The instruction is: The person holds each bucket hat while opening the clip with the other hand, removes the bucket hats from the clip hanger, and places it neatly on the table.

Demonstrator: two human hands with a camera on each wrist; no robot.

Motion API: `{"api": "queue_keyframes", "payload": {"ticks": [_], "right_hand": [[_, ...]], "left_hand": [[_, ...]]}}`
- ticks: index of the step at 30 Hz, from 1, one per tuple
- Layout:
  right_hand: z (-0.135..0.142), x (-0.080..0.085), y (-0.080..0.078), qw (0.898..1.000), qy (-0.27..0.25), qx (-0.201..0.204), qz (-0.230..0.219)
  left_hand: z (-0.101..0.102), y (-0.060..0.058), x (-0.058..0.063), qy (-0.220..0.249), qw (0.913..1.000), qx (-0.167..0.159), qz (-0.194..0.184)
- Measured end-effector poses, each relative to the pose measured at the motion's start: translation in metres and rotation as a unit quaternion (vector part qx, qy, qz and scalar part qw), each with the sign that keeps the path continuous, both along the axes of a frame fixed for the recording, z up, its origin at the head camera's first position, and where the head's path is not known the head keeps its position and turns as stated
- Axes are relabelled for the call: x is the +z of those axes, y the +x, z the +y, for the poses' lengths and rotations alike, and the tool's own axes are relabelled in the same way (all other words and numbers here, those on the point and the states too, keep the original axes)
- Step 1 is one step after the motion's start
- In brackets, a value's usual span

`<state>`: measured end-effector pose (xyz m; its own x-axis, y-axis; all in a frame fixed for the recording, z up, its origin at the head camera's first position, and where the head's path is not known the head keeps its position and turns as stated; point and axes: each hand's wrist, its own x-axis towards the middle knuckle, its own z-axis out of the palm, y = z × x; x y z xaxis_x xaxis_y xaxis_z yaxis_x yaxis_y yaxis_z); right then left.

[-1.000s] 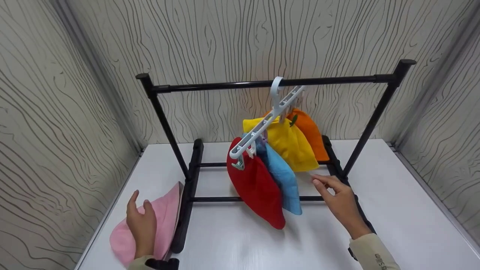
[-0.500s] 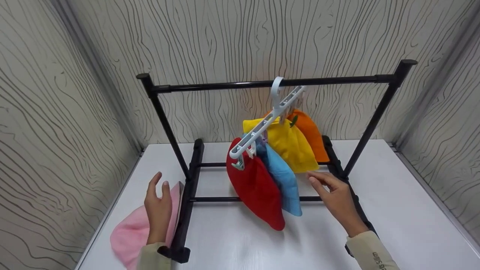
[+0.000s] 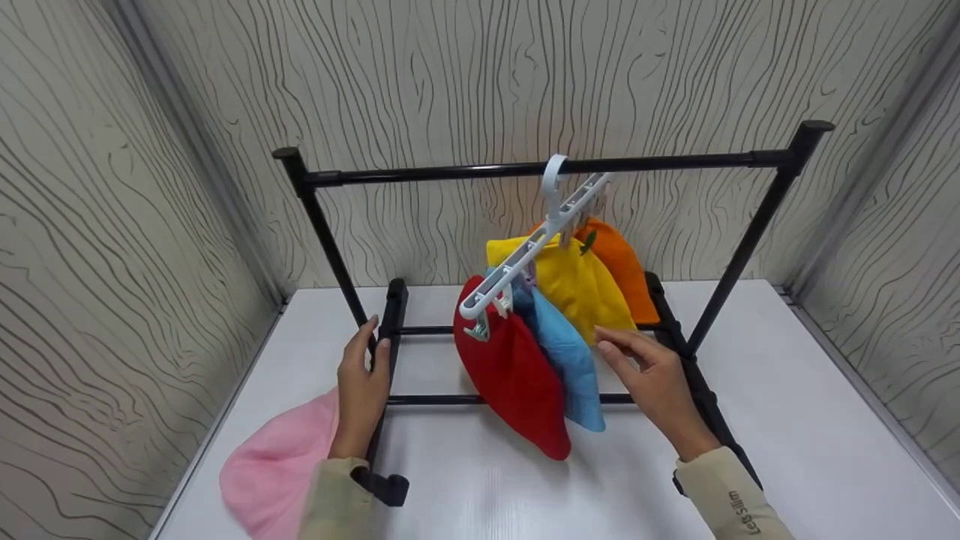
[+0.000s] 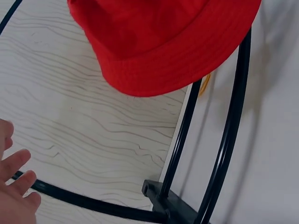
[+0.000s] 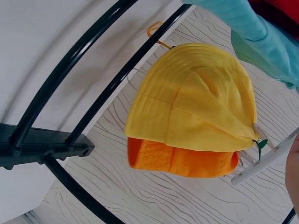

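In the head view my left hand point(image 3: 363, 394) is raised in front of the rack's left post, thumb and fingers apart, holding nothing. Its fingers also show at the left edge of the left wrist view. My right hand point(image 3: 654, 384), loosely bent with no object in it, is near the lower edge of the yellow hat point(image 3: 581, 289). A white clip hanger point(image 3: 517, 259) hangs from the rack's top bar. Clipped along it are a red hat point(image 3: 510, 375), a light blue hat point(image 3: 566, 349), the yellow hat and an orange hat point(image 3: 622, 262), partly hidden behind the yellow one.
A pink hat point(image 3: 281, 465) lies on the white table point(image 3: 825, 420) at the left, partly behind my left forearm. The black rack point(image 3: 435, 174) spans the middle, with two low crossbars. Wood-patterned panels point(image 3: 465, 82) enclose the back and sides.
My left hand has moved right and forward, from over the pink hat to the rack's left post. My right hand has shifted slightly left and forward. The hanging hats look unchanged.
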<state>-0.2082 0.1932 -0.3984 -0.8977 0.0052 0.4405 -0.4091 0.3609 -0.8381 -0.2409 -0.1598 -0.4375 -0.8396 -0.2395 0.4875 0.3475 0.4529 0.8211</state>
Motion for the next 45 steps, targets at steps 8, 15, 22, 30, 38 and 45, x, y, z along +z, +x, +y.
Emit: {"api": "queue_keyframes", "payload": {"ticks": [8,15,22,30,38,45], "right_hand": [[-0.011,0.003,-0.01,1.0,0.004,0.03,0.007],[-0.024,0.014,-0.014,0.999,0.02,0.027,-0.017],[-0.034,0.028,-0.013,0.998,0.032,0.024,-0.046],[-0.044,0.043,-0.007,0.998,0.026,0.03,-0.045],[-0.042,0.025,-0.024,0.998,0.032,0.025,-0.051],[-0.049,0.028,-0.027,0.997,0.028,0.032,-0.067]], "left_hand": [[0.018,-0.015,0.002,-0.039,0.9987,-0.018,-0.027],[0.03,-0.02,0.007,-0.082,0.995,-0.047,-0.032],[0.039,-0.026,0.011,-0.117,0.9901,-0.077,-0.004],[0.047,-0.032,0.018,-0.15,0.9823,-0.112,0.002],[0.054,-0.036,0.022,-0.179,0.975,-0.131,-0.017],[0.061,-0.042,0.029,-0.179,0.9705,-0.161,-0.008]]}}
